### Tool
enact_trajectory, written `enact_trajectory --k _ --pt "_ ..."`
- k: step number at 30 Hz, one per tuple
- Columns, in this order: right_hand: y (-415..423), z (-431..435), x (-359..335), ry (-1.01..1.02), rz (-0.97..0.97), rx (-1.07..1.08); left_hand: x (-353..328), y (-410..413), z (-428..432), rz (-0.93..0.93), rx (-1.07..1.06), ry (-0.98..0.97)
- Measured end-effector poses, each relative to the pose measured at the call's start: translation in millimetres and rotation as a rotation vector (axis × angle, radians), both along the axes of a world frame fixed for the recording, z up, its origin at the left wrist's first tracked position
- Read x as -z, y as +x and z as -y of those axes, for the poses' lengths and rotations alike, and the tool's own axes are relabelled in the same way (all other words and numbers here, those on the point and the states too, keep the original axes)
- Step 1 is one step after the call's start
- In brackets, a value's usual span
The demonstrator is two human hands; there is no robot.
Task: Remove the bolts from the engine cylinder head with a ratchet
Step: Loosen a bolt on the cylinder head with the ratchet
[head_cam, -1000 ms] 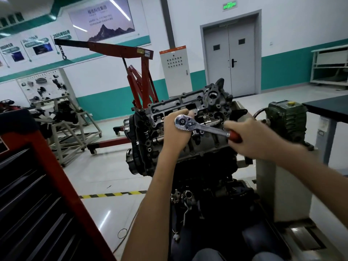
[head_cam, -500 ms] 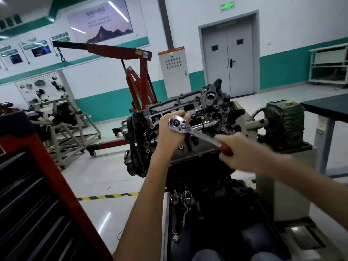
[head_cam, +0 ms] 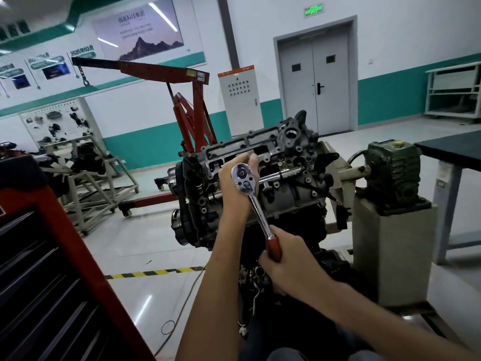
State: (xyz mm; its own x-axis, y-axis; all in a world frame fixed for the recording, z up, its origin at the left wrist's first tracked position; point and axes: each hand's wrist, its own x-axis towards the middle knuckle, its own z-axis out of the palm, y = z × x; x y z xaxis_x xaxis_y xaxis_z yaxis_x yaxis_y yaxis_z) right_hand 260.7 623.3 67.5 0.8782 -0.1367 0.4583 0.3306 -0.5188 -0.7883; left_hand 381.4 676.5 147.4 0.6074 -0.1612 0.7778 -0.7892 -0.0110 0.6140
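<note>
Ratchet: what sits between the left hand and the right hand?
Head view: just the ratchet shaft, bare chrome, spanning from left hand to right hand.

I see the chrome ratchet with a dark red grip (head_cam: 257,209) set with its round head against the upper face of the grey cast-metal engine cylinder head (head_cam: 276,149), roughly midway along it. The shaft slants down towards me, with the red grip at the low end. My left hand (head_cam: 235,196) holds the round head from behind, and my right hand (head_cam: 289,259) wraps the grip. The cylinder head sits on the dark engine block, tilted so its open face of rectangular ports and holes turns towards me. The bolt under the ratchet is hidden.
</note>
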Motion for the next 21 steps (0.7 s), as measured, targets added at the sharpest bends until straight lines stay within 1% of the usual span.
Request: enact_trajectory --k 4,6,7,8,9,11,12,15,17,18,19,20,21 --pt "1.8 65.1 -45.8 -0.511 -0.059 0.031 -2.8 6.9 -19.3 -0.026 0.11 0.124" --pt "6.0 95.6 -77.4 -0.808 -0.034 0.143 -7.0 7.3 -21.4 -0.059 0.141 0.201" --pt "8.7 105.6 -90.6 -0.916 0.024 0.216 -8.7 6.7 -20.7 -0.024 0.142 0.265" --pt "10.1 111.9 -98.7 -0.974 0.083 0.277 -9.2 5.0 -18.9 0.016 0.138 0.314" --pt "10.8 114.7 -100.7 -0.985 0.109 0.31 -8.6 4.7 -16.5 0.04 0.128 0.316" --pt "8.2 108.8 -86.5 -0.912 0.061 0.289 -5.1 3.0 -12.4 0.033 0.09 0.204" --pt "5.6 100.1 -71.9 -0.819 0.028 0.255 -2.6 1.8 -10.9 0.027 0.069 0.129" --pt "-3.3 55.0 -25.8 -0.407 -0.003 0.164 1.9 -0.7 -3.8 0.007 -0.005 -0.017" --pt "-4.7 17.4 -3.4 -0.14 -0.015 0.074 0.4 -2.5 2.8 -0.006 -0.048 -0.044" --pt "-4.4 2.0 3.1 -0.044 -0.021 0.043 -0.4 -3.6 4.4 -0.003 -0.062 -0.043" --pt "-4.0 -6.8 5.9 0.018 -0.028 0.025 -0.9 -4.5 4.3 0.007 -0.074 -0.028" --pt "-4.3 -7.4 4.5 0.029 -0.039 0.018 -1.3 -5.0 2.9 0.022 -0.077 0.003" --pt "-4.3 0.8 -0.1 -0.022 -0.041 0.026 -1.5 -3.7 -0.5 0.033 -0.061 0.042"
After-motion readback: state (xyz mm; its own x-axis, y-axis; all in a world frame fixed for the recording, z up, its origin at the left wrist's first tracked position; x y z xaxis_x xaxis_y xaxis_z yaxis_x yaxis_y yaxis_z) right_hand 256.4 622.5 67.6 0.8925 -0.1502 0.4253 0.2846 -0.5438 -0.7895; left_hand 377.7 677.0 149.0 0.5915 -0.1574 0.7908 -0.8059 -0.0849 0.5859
